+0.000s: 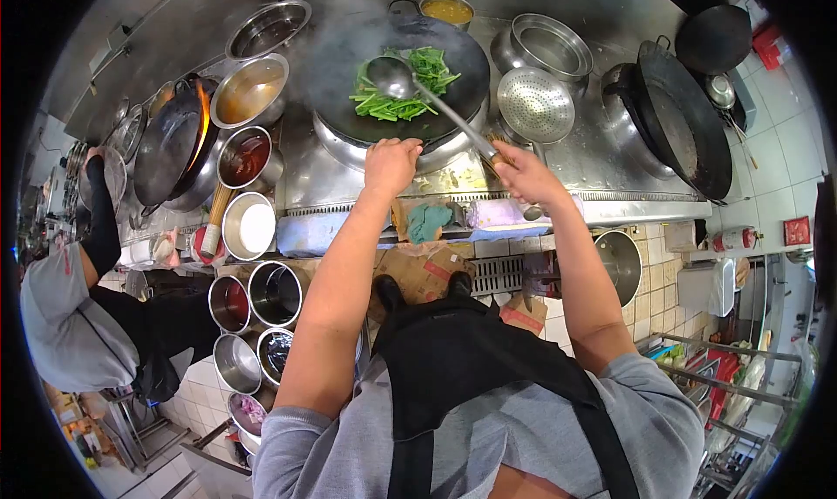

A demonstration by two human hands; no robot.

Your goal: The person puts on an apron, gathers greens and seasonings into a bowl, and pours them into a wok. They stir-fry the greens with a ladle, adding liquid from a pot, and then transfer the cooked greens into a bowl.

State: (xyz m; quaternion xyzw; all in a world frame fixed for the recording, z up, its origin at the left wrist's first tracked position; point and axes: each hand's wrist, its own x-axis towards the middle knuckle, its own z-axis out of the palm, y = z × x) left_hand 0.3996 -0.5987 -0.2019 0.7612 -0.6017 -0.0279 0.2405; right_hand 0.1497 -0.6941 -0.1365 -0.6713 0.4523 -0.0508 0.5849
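Observation:
A large dark wok (469,63) sits on the steel range in front of me, with steam rising from it. Cut green leafy vegetables (381,108) lie in its middle. My left hand (394,164) is closed at the near rim, gripping the wok's edge or handle; its fingers partly hide the grip. In my right hand (530,178) is the handle end of a long metal ladle (391,78), whose bowl rests over the greens. A perforated strainer (535,105) lies to the right of the wok, close to my right hand.
Sauce pots, including a red one (244,157), stand left of the wok. Flame shows at another wok (166,141); a co-worker (78,316) stands there. A green cloth (428,223) lies at the range's front edge. More woks (684,119) stand right.

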